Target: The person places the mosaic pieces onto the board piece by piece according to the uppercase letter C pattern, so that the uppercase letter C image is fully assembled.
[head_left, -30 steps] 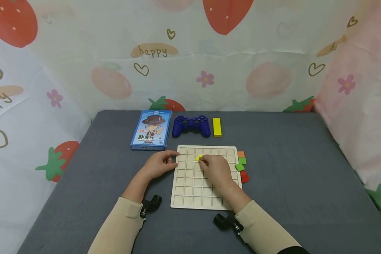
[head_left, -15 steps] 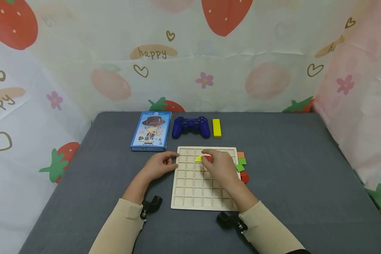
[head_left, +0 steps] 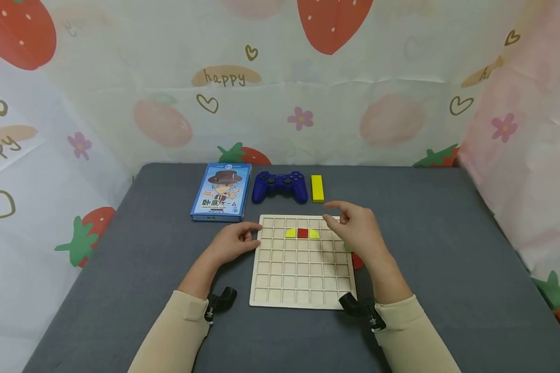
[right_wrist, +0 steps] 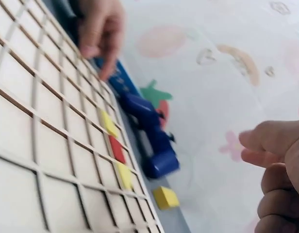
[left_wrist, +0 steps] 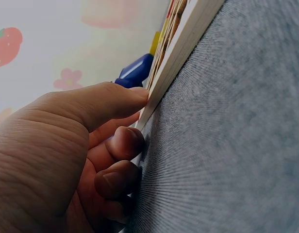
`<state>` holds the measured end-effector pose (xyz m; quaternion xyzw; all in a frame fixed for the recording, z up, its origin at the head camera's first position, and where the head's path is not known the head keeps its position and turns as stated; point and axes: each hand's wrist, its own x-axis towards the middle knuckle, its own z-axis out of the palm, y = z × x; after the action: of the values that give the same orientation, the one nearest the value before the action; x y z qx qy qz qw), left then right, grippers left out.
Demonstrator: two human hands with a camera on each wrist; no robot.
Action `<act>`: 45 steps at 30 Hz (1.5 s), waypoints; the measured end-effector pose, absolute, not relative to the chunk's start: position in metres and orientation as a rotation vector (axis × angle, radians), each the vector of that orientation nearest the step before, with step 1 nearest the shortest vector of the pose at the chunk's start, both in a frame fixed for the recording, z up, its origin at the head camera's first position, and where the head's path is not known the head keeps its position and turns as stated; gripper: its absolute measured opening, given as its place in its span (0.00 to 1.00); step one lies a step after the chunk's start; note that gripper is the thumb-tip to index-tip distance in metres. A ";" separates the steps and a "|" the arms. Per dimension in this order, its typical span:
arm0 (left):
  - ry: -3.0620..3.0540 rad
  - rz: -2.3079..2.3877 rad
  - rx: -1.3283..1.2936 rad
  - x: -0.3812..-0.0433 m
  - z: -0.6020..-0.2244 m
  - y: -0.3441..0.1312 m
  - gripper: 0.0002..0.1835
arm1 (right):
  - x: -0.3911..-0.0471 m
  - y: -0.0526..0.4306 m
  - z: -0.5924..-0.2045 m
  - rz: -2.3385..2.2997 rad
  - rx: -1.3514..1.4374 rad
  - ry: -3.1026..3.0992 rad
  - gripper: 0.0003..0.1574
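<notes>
A pale wooden grid board (head_left: pixel 282 282) lies flat on the grey cloth. In one of its upper rows sit a yellow piece (head_left: pixel 291 233), a red square piece (head_left: pixel 302 233) and another yellow piece (head_left: pixel 314 234), side by side. My left hand (head_left: pixel 231 242) touches the board's left edge with thumb and index fingertip, the other fingers loosely bent. Over the board's upper right corner hovers my right hand (head_left: pixel 357 230), thumb and index finger apart with nothing between them. It hides part of a green piece (head_left: pixel 347 247) and a red piece (head_left: pixel 357 260) beside the board's right edge.
Behind the board, a blue game box (head_left: pixel 221 191), a dark blue game controller (head_left: pixel 280 187) and a yellow block (head_left: pixel 317 188) stand in a row. Grey cloth (head_left: pixel 438 248) covers the table, and a printed curtain (head_left: pixel 336 124) hangs at the back and sides.
My right hand has lifted off the row of pieces and moved right, uncovering the red square and the right-hand yellow piece. My left hand stays at the board's edge.
</notes>
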<state>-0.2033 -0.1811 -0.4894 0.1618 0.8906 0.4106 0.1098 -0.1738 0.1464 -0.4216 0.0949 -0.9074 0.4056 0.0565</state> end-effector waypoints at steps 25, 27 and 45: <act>2.621 1.223 0.467 -0.202 -0.489 -0.181 0.21 | -0.190 0.228 -0.454 1.755 0.403 -3.175 0.23; 2.619 1.221 0.461 -0.202 -0.489 -0.180 0.21 | -0.191 0.228 -0.457 1.748 0.389 -3.178 0.22; 2.633 1.202 0.456 -0.205 -0.493 -0.181 0.21 | -0.189 0.224 -0.445 1.549 0.236 -3.152 0.22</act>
<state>-0.2054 -0.1806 -0.4931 0.1548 0.8936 0.4080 0.1053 -0.1895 0.2242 -0.4448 0.0659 -0.8795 0.4322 -0.1882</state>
